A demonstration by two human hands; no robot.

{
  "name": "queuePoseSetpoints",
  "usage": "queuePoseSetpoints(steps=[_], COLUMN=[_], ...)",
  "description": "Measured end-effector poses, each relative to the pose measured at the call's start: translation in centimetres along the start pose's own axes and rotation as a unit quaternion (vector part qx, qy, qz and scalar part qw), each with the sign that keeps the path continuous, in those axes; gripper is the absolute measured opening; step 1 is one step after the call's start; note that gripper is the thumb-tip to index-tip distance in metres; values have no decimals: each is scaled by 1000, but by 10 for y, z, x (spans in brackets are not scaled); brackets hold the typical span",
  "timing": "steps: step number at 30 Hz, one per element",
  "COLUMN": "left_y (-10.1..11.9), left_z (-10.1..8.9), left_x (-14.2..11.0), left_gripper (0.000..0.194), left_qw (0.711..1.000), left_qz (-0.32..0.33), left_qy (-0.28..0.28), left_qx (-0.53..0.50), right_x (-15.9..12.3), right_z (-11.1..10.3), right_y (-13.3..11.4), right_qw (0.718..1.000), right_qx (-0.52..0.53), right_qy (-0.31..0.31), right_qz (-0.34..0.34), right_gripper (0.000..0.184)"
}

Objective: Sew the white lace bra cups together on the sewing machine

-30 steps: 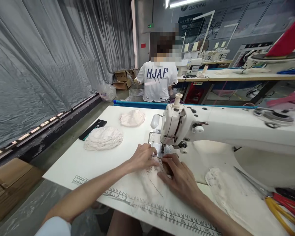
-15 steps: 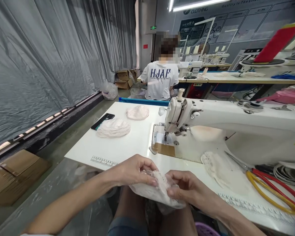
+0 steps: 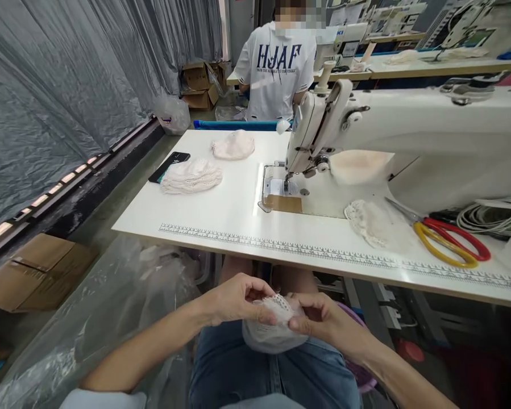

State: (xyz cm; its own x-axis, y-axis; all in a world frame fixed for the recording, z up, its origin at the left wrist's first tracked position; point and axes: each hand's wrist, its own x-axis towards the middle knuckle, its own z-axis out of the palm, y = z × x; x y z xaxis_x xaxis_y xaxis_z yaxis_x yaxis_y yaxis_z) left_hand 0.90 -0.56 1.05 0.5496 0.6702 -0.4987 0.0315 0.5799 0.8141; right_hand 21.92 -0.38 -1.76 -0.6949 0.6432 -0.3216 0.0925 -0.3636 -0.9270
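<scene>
My left hand (image 3: 233, 296) and my right hand (image 3: 323, 319) together hold a small white lace piece (image 3: 272, 326) over my lap, below the table's front edge. Each hand pinches its upper edge, fingers closed on the cloth. The white sewing machine (image 3: 366, 130) stands on the table (image 3: 221, 218) ahead, with nothing under its needle (image 3: 286, 183).
Two pale lace pieces (image 3: 191, 175) (image 3: 233, 144) and a black phone (image 3: 169, 166) lie at the table's left. Another lace piece (image 3: 368, 220), scissors with red and yellow handles (image 3: 445, 240) and a coiled cord (image 3: 494, 213) lie right. A person in a white T-shirt (image 3: 276, 62) sits beyond. Cardboard box (image 3: 37, 271) on the floor.
My hands drew the lace piece away from the needle, off the table and down over my lap. My view tilted down and back from the machine.
</scene>
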Motion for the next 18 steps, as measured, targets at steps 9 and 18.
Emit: queuePoseSetpoints(steps=[9,18], left_y=[-20,-25], left_z=[-12,-16], left_x=[7,15], left_gripper=[34,34], left_qw=[998,995], left_qz=[-10,-58], left_qy=[46,44], left_qx=[-50,-70], right_x=[-4,-6], right_z=[-17,-25], right_y=[13,23], right_qw=[999,996], right_qx=[-16,43], right_qy=[-14,-56], right_qz=[36,47], right_gripper=[23,21])
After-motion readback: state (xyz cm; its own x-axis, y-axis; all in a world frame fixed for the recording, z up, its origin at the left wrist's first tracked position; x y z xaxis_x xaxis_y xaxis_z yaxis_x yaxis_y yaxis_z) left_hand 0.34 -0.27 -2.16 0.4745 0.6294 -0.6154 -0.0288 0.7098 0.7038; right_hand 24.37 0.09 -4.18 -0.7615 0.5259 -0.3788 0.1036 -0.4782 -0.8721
